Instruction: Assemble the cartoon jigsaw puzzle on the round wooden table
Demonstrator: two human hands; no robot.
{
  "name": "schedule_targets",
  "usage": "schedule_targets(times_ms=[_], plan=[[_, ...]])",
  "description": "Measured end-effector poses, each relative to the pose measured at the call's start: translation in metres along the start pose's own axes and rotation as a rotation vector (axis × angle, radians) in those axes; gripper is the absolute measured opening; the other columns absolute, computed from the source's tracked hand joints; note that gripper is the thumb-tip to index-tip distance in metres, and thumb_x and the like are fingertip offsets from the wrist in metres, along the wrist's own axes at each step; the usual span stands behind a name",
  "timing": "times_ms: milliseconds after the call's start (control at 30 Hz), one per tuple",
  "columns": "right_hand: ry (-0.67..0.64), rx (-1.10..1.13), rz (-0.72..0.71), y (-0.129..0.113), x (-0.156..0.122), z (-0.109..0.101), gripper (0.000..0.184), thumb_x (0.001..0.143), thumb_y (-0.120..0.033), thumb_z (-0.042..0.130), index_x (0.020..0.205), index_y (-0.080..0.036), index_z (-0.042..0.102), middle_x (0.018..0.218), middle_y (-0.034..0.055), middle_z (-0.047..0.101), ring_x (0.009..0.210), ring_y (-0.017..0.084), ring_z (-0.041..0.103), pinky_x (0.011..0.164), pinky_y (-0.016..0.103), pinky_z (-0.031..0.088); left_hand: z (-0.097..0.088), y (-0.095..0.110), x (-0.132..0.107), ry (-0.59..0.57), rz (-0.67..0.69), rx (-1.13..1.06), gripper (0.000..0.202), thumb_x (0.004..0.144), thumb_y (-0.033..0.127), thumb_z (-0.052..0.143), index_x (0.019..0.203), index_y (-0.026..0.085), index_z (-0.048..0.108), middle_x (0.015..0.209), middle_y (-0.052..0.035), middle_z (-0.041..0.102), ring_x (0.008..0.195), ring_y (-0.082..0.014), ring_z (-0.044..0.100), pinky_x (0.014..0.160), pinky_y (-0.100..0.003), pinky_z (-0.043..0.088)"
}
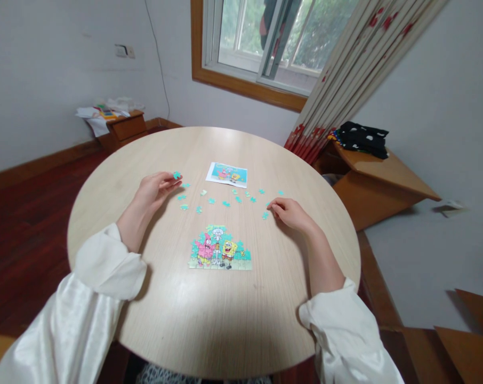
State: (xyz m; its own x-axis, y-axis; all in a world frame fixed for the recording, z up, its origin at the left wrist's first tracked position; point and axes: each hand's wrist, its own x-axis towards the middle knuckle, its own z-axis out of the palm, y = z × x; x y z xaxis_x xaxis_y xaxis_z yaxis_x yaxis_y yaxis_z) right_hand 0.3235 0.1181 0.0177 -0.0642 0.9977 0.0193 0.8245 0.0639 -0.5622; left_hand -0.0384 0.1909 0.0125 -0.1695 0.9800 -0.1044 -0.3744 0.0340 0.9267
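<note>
My left hand (155, 189) is raised over the left side of the table, pinching a teal puzzle piece (177, 175) between thumb and fingers. At the right, my right hand (290, 213) rests low over the tabletop with its fingertips closed on another teal piece (268, 204), mostly hidden by them. Just below those fingertips lies a loose piece (265, 215). Between my arms sits a partly assembled jigsaw puzzle (220, 249) with pink, grey and yellow cartoon figures; its upper edge is uneven. Several loose teal pieces (226, 204) are scattered beyond it.
A printed reference picture (227, 175) lies beyond the pieces on the round wooden table (221, 320). Behind the table are a window and a curtain (337, 69). Low wooden cabinets stand at left (127, 127) and right (369, 181), with papers and a black cloth on top.
</note>
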Motion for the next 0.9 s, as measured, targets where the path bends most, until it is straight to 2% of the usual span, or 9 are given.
schedule_targets(times_ms=[133,267,367,467,633,733,800,900], plan=[[0.055,0.0,-0.011,0.0011,0.0013,0.0006,0.026,0.083,-0.023,0.043,0.08,-0.017,0.068,0.06,0.0013,0.057,0.064,0.017,0.052,0.068,0.03,0.042,-0.0085,0.01,0.0029,0.11,-0.014,-0.064,0.017,0.067,0.002,0.055,0.068,0.019,0.054,0.08,-0.006,0.069,0.094,-0.0194,0.068,0.084,-0.032,0.059],[0.319,0.034,0.045,0.006,0.0038,-0.0004,0.027,0.083,-0.024,0.043,0.086,-0.016,0.069,0.066,0.004,0.061,0.064,0.018,0.053,0.069,0.032,0.042,-0.0093,0.0104,0.004,0.213,-0.045,-0.113,0.018,0.067,0.0,0.051,0.068,0.019,0.049,0.077,-0.0054,0.066,0.092,-0.0182,0.07,0.081,-0.028,0.059],[0.517,0.069,0.116,0.0092,0.004,-0.0037,0.03,0.084,-0.025,0.042,0.092,-0.015,0.069,0.068,0.0052,0.061,0.062,0.018,0.052,0.067,0.033,0.041,-0.0086,0.0074,0.0042,0.213,-0.046,-0.1,0.018,0.068,0.001,0.051,0.069,0.018,0.049,0.074,-0.0049,0.066,0.084,-0.0176,0.071,0.08,-0.03,0.059],[0.619,0.08,0.175,0.0091,0.0031,-0.0063,0.031,0.083,-0.022,0.041,0.097,-0.014,0.068,0.068,0.005,0.061,0.059,0.018,0.051,0.066,0.032,0.04,-0.0092,0.0052,0.0045,0.193,-0.024,-0.035,0.017,0.068,0.002,0.051,0.071,0.019,0.049,0.071,-0.0044,0.065,0.077,-0.0166,0.07,0.077,-0.03,0.058],[0.619,0.121,0.184,0.0049,0.0022,-0.0053,0.03,0.084,-0.022,0.042,0.1,-0.018,0.066,0.07,0.0045,0.061,0.063,0.018,0.053,0.066,0.03,0.042,-0.0082,0.0049,0.0052,0.204,0.076,0.123,0.017,0.064,0.007,0.053,0.075,0.02,0.053,0.066,-0.0005,0.064,0.057,-0.0116,0.06,0.059,-0.024,0.051],[0.607,0.135,0.175,0.0037,0.0022,-0.0041,0.029,0.084,-0.022,0.042,0.1,-0.018,0.065,0.07,0.0045,0.061,0.064,0.018,0.053,0.066,0.03,0.042,-0.0062,0.0051,0.0051,0.162,0.09,0.304,0.012,0.061,0.008,0.051,0.061,0.019,0.056,0.054,0.0013,0.053,0.045,-0.0098,0.046,0.049,-0.023,0.04],[0.601,0.137,0.174,0.0033,0.0021,-0.004,0.029,0.084,-0.022,0.042,0.1,-0.018,0.065,0.071,0.0048,0.062,0.064,0.018,0.054,0.068,0.031,0.043,-0.005,0.0049,0.0038,0.13,0.108,0.449,0.015,0.062,0.01,0.051,0.052,0.019,0.058,0.047,0.001,0.047,0.044,-0.0118,0.042,0.049,-0.025,0.037],[0.6,0.139,0.163,0.0024,0.0018,-0.0037,0.029,0.083,-0.022,0.042,0.1,-0.018,0.065,0.072,0.0051,0.062,0.064,0.018,0.054,0.069,0.031,0.043,-0.0039,0.004,0.0,0.056,0.233,0.694,0.016,0.06,0.01,0.059,0.048,0.021,0.061,0.045,-0.0006,0.049,0.054,-0.0185,0.049,0.058,-0.029,0.039]])
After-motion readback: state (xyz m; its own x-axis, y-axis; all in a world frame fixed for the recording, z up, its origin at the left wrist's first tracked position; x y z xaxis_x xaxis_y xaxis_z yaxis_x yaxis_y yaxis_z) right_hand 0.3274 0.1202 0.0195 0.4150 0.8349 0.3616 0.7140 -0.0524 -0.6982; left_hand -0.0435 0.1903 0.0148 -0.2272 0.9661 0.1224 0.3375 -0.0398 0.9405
